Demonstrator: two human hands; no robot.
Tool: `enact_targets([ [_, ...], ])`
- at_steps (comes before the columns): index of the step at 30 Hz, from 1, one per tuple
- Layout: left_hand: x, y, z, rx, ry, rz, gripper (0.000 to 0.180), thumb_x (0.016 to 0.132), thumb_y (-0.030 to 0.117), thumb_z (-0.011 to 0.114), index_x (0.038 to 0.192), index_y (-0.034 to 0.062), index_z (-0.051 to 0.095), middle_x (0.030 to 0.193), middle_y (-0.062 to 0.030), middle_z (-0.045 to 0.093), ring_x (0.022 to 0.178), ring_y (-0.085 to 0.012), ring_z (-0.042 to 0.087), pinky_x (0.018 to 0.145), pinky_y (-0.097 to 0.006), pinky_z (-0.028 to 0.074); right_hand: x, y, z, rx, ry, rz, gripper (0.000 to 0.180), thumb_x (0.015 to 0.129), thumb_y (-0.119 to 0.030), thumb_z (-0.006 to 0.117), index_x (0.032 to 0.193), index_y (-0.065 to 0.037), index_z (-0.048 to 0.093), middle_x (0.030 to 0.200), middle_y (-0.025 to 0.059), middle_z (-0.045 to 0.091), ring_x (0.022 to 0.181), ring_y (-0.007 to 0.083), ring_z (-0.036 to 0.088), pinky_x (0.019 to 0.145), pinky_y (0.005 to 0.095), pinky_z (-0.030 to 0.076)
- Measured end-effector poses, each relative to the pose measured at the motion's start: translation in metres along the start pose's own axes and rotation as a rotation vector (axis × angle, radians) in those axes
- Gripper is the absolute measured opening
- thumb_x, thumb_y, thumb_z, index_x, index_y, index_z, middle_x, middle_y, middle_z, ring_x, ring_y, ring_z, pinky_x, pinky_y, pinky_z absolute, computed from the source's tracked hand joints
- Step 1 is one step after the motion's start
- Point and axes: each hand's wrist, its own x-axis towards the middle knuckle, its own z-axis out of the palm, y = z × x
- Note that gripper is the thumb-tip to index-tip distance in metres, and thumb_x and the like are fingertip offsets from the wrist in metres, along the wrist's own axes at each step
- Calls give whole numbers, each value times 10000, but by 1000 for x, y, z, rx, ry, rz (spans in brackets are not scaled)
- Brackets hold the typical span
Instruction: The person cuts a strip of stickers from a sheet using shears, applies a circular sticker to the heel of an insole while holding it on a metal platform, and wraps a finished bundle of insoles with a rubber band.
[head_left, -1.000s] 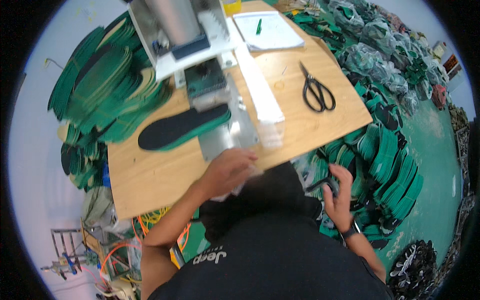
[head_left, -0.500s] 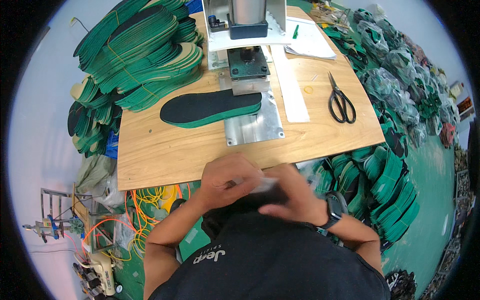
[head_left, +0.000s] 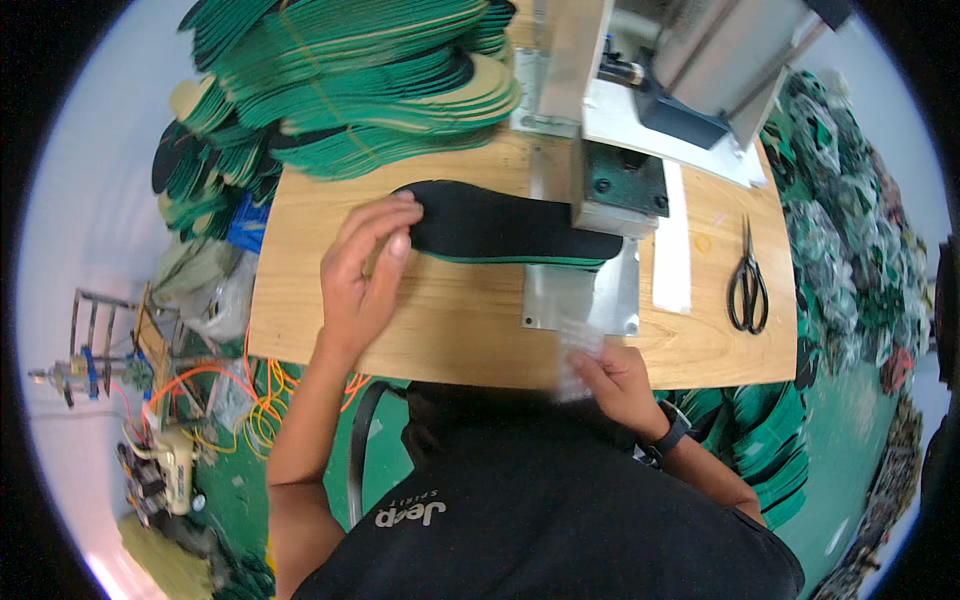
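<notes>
A small stack of black-topped green insoles lies on the table, its right end under the press head and over the metal plate. My left hand is at the stack's left end, thumb and fingers apart, fingertips over the black top; whether they press on it I cannot tell. Near the table's front edge, my right hand pinches a thin translucent plastic sheet, blurred by motion. It hangs just in front of the metal plate.
Tall piles of tied green insoles rise at the back left. Black scissors and a white strip lie at the right. Plastic-bagged bundles line the floor there. Orange and yellow hoses tangle on the floor at left.
My hands were together at the table's front edge around the sheet. Now they are apart: the left has reached the insoles, the right keeps the sheet. The view has shifted.
</notes>
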Motion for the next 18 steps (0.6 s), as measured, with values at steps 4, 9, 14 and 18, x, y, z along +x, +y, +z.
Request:
enact_targets([
  [4, -8, -19, -31, 150, 50, -59, 150, 862, 31, 545, 966, -14, 644, 1037, -154, 637, 1023, -261, 599, 899, -338, 452, -5, 8, 4, 42, -49, 48, 161, 917, -147, 578, 957, -10, 654, 662, 79, 619, 571, 109, 578, 529, 258, 457],
  [9, -48, -23, -55, 270, 113, -178, 135, 862, 34, 549, 935, -8, 654, 1018, -150, 650, 1015, -239, 608, 884, -321, 456, -9, 10, -1, -12, -124, -3, 183, 931, -170, 562, 967, -15, 653, 644, 49, 602, 561, 101, 558, 515, 258, 437],
  [14, -127, -6, -69, 418, 311, -185, 55, 838, 21, 537, 806, -11, 568, 814, -120, 598, 784, -228, 579, 721, -304, 455, -4, -1, 0, 68, -169, -14, 220, 940, -199, 549, 993, -9, 647, 627, 42, 580, 551, 107, 536, 520, 262, 431],
  [18, -203, 5, -48, 796, 137, -360, 143, 877, 119, 557, 842, -19, 547, 775, -139, 586, 724, -232, 592, 645, -319, 458, 1, 5, 1, 197, -277, 61, 230, 934, -230, 563, 967, -24, 659, 669, 30, 620, 575, 81, 539, 531, 249, 441],
])
